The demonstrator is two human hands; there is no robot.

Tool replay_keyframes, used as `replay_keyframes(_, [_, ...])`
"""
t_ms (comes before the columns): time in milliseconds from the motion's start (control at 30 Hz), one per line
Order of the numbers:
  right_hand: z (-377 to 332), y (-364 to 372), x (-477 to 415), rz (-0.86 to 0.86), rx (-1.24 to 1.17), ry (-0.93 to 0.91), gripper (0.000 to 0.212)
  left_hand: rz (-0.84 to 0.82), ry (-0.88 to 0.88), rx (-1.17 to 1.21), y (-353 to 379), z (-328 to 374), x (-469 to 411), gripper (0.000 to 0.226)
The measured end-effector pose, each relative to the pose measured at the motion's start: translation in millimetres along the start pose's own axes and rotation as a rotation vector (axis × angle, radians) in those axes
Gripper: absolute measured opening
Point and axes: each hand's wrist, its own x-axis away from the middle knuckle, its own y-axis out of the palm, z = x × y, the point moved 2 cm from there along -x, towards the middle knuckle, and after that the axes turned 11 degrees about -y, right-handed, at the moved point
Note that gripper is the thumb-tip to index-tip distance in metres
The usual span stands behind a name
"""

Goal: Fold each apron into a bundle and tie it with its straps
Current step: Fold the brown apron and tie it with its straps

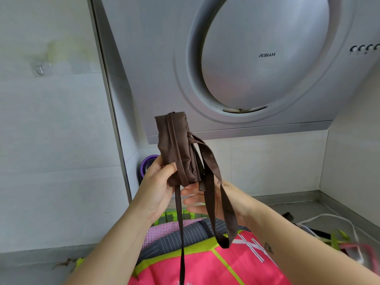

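A brown apron [175, 149] is rolled into an upright bundle, held up in front of the range hood. My left hand [158, 188] grips its lower end, thumb across the front. One brown strap runs over the bundle's top and hangs straight down [182, 243]; a wider strap loop [224, 206] dangles to the right. My right hand [202, 199] sits just under and behind the bundle with fingers held out straight, the loop draped across it.
A grey range hood [257, 58] fills the wall ahead. Below lie other aprons: pink and lime [205, 264], grey striped [185, 233], pink dotted [160, 229]. A purple-lidded container [147, 164] stands in the corner. White cords and lime straps [337, 233] lie on the counter at right.
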Motion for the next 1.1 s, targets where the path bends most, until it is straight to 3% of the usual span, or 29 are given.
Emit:
replay_keyframes(133, [-3, -3, 0, 0.012, 0.125, -0.007, 0.018, -0.008, -0.001, 0.012, 2, -2, 2, 0.023])
replay_keyframes(233, [-4, -4, -4, 0.05, 0.167, -0.032, 0.02, -0.022, -0.025, 0.054, -2, -3, 1, 0.023])
replay_keyframes(300, [-7, -10, -7, 0.133, 0.022, -0.031, 0.025, -0.05, -0.052, 0.094, -5, -3, 1, 0.026])
replay_keyframes(400, [-15, -20, -13, 0.128, -0.088, -0.051, 0.025, -0.106, -0.117, 0.109, -8, -1, 2, 0.028])
replay_keyframes(533, [-28, -25, -24, 0.147, 0.107, -0.124, 0.052, -0.183, -0.198, 0.066, -11, -1, 5, 0.032])
replay_keyframes(700, [-29, -25, -30, 0.226, 0.512, -0.225, 0.027, -0.241, -0.176, 0.026, -7, 0, 7, 0.021])
replay_keyframes(867, [-7, -12, -18, 0.008, 0.495, -0.091, 0.012, -0.147, -0.022, -0.149, -2, 5, 8, 0.021])
replay_keyframes(1000, [-7, 4, -8, -0.072, 0.573, -0.081, 0.021, -0.063, 0.002, -0.109, -2, 2, 6, 0.022])
replay_keyframes(1100, [-3, 7, -5, -0.098, 0.353, 0.014, 0.023, -0.019, -0.005, -0.036, -3, -1, 2, 0.026])
